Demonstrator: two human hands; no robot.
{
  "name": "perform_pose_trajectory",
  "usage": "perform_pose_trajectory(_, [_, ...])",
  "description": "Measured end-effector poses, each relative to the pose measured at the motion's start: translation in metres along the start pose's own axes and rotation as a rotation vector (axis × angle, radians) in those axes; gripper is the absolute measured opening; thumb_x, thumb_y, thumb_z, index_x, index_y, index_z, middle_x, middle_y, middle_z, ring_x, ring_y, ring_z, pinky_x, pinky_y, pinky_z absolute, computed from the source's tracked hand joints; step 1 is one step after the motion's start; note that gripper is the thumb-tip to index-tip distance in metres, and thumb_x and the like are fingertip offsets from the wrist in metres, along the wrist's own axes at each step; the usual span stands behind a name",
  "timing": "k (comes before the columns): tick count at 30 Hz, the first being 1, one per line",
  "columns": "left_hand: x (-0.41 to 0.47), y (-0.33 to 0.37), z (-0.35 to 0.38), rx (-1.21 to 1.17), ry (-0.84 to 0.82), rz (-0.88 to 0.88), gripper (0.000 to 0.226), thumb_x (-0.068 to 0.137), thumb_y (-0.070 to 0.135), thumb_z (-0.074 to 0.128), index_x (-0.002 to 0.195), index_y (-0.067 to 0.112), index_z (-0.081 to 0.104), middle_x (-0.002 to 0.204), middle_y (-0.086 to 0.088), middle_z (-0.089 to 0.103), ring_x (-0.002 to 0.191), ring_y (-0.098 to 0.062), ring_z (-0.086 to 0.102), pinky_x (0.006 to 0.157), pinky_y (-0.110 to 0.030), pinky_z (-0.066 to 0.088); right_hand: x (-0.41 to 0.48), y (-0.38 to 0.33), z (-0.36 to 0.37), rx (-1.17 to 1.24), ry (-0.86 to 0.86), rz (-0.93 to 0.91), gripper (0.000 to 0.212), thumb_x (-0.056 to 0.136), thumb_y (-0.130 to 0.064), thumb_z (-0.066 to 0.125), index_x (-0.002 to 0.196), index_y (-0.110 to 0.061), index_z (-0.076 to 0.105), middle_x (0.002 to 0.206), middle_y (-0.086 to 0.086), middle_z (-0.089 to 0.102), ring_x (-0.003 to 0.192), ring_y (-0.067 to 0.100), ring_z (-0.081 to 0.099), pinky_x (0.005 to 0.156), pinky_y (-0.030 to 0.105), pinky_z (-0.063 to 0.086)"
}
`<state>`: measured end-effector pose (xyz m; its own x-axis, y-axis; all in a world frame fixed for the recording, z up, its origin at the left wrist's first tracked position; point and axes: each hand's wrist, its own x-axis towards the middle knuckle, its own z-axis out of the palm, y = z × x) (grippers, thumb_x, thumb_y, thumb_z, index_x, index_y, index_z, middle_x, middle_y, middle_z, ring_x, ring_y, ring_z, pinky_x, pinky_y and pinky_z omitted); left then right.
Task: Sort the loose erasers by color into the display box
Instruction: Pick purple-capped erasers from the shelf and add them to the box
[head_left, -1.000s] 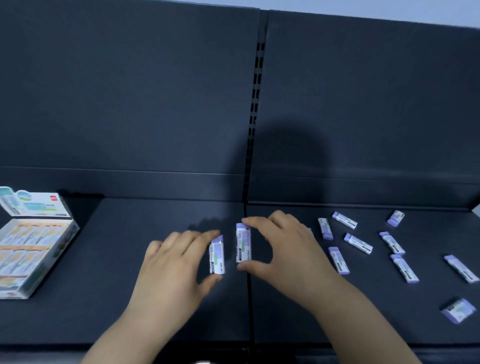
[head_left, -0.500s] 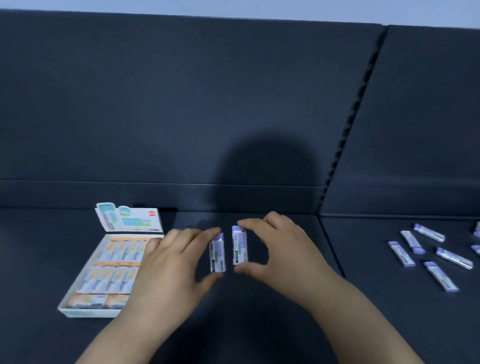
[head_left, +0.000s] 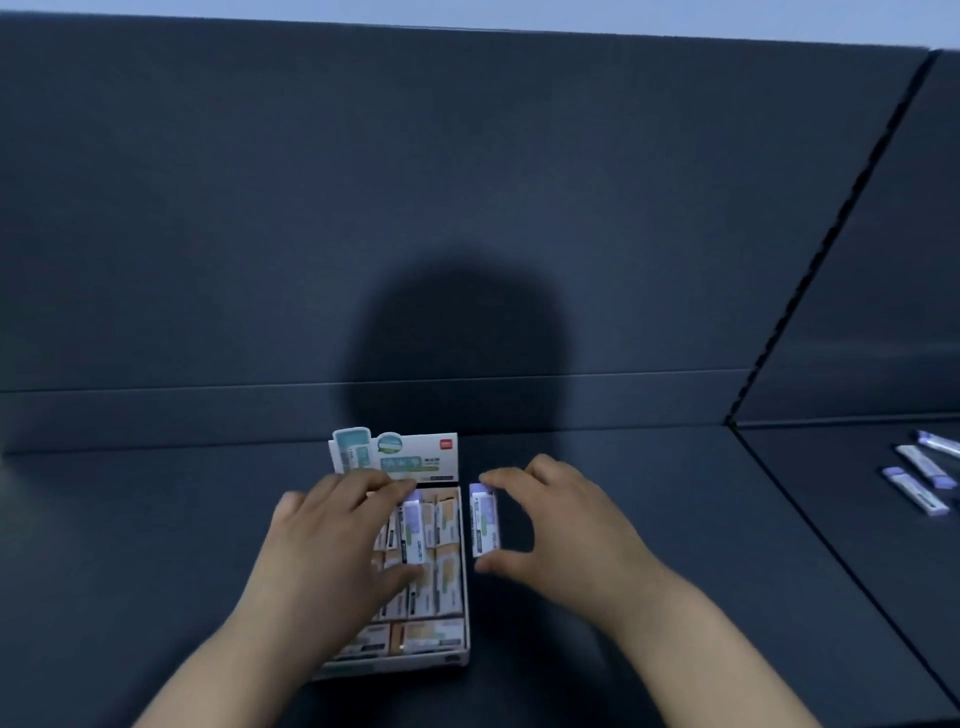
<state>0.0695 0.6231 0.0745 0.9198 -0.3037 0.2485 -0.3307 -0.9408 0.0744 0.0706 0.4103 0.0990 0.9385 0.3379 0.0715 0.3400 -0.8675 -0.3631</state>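
Observation:
My left hand (head_left: 332, 545) grips a purple eraser (head_left: 413, 530) by its ends and holds it over the display box (head_left: 452, 659). The box is white with an upright printed lid flap (head_left: 410, 457) and holds rows of orange-sleeved erasers (head_left: 447, 566). My right hand (head_left: 561, 525) pinches a second purple eraser (head_left: 484, 519) between thumb and forefinger, just right of the box's right wall. Both erasers point away from me. My left hand hides the left part of the box.
Three loose purple erasers (head_left: 914, 488) lie on the dark shelf at the far right edge, past a seam (head_left: 831, 551) in the shelf boards. A dark back panel (head_left: 467, 208) rises behind the shelf. My head's shadow falls on it.
The view has swung left. Both hands, each still holding its purple eraser, have moved left from the open shelf to the display box; the left one is now over it.

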Motion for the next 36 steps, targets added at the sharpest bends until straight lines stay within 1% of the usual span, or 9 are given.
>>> perform_pose_trajectory(5, [0.003, -0.023, 0.001, 0.047, -0.105, -0.032, 0.077, 0.042, 0.065, 0.08, 0.11, 0.03, 0.067, 0.102, 0.014, 0.064, 0.086, -0.013, 0.063, 0.066, -0.031, 0.042, 0.017, -0.012, 0.013, -0.006, -0.068, 0.04, 0.067, 0.076, -0.055, 0.066, 0.134, -0.04, 0.038, 0.117, -0.01, 0.045, 0.114, 0.011, 0.042, 0.093, 0.025, 0.036])
perform_pose_trajectory(9, [0.003, -0.032, -0.002, 0.001, -0.148, -0.034, 0.072, 0.072, 0.062, 0.061, 0.137, 0.04, 0.04, 0.134, 0.02, 0.043, 0.122, -0.009, 0.041, 0.083, -0.03, 0.024, 0.032, -0.024, 0.025, -0.004, -0.171, 0.045, 0.067, 0.074, -0.05, 0.07, 0.133, -0.039, 0.042, 0.116, -0.006, 0.046, 0.113, 0.015, 0.043, 0.094, 0.03, 0.039])
perform_pose_trajectory(13, [0.004, -0.044, -0.003, 0.023, -0.18, -0.047, 0.069, 0.079, 0.059, 0.053, 0.14, 0.044, 0.026, 0.138, 0.024, 0.031, 0.126, -0.005, 0.03, 0.085, -0.027, 0.02, 0.05, -0.035, 0.043, 0.007, -0.214, 0.025, 0.069, 0.073, -0.047, 0.07, 0.134, -0.038, 0.041, 0.127, -0.005, 0.046, 0.121, 0.018, 0.039, 0.099, 0.035, 0.037])
perform_pose_trajectory(15, [0.004, -0.047, -0.003, 0.016, -0.154, -0.037, 0.07, 0.076, 0.056, 0.06, 0.138, 0.043, 0.03, 0.135, 0.022, 0.035, 0.123, -0.007, 0.037, 0.085, -0.029, 0.024, 0.059, -0.041, 0.05, 0.028, -0.184, 0.014, 0.07, 0.073, -0.048, 0.07, 0.135, -0.036, 0.039, 0.13, -0.005, 0.045, 0.123, 0.018, 0.039, 0.1, 0.035, 0.037])
perform_pose_trajectory(17, [0.005, -0.052, -0.001, -0.003, -0.112, -0.017, 0.076, 0.055, 0.049, 0.08, 0.125, 0.038, 0.052, 0.119, 0.014, 0.052, 0.104, -0.013, 0.057, 0.074, -0.031, 0.034, 0.065, -0.046, 0.054, 0.058, -0.122, 0.006, 0.075, 0.074, -0.051, 0.069, 0.138, -0.037, 0.034, 0.133, -0.007, 0.043, 0.125, 0.016, 0.038, 0.102, 0.034, 0.036])
perform_pose_trajectory(19, [0.005, -0.059, 0.007, -0.019, -0.041, -0.023, 0.079, 0.038, 0.043, 0.088, 0.112, 0.032, 0.062, 0.104, 0.01, 0.059, 0.085, -0.014, 0.064, 0.064, -0.029, 0.037, 0.067, -0.048, 0.055, 0.081, -0.073, 0.008, 0.079, 0.074, -0.055, 0.069, 0.14, -0.037, 0.031, 0.137, -0.01, 0.04, 0.127, 0.013, 0.036, 0.104, 0.032, 0.035])
perform_pose_trajectory(25, [0.001, -0.063, 0.007, 0.027, 0.07, -0.012, 0.074, 0.044, 0.042, 0.088, 0.112, 0.029, 0.064, 0.099, 0.011, 0.062, 0.081, -0.013, 0.063, 0.063, -0.029, 0.037, 0.045, -0.038, 0.047, 0.117, -0.014, 0.066, 0.066, 0.081, -0.054, 0.062, 0.138, -0.041, 0.032, 0.134, -0.018, 0.04, 0.125, 0.007, 0.038, 0.104, 0.027, 0.034])
perform_pose_trajectory(32, [0.0, -0.025, 0.014, -0.011, 0.097, 0.101, 0.068, 0.051, 0.051, 0.083, 0.112, 0.033, 0.06, 0.097, 0.014, 0.061, 0.083, -0.011, 0.062, 0.064, -0.028, 0.042, 0.002, -0.014, 0.036, 0.134, 0.054, 0.165, 0.056, 0.078, -0.056, 0.063, 0.128, -0.045, 0.042, 0.088, -0.019, 0.042, 0.093, 0.002, 0.044, 0.076, 0.019, 0.036])
perform_pose_trajectory(36, [0.004, 0.008, 0.02, -0.002, 0.146, 0.175, 0.061, 0.054, 0.052, 0.076, 0.11, 0.032, 0.061, 0.094, 0.014, 0.061, 0.082, -0.011, 0.062, 0.065, -0.031, 0.048, -0.021, 0.007, 0.028, 0.117, 0.061, 0.204, 0.062, 0.077, -0.058, 0.062, 0.133, -0.042, 0.041, 0.089, -0.016, 0.042, 0.096, 0.005, 0.046, 0.084, 0.019, 0.038])
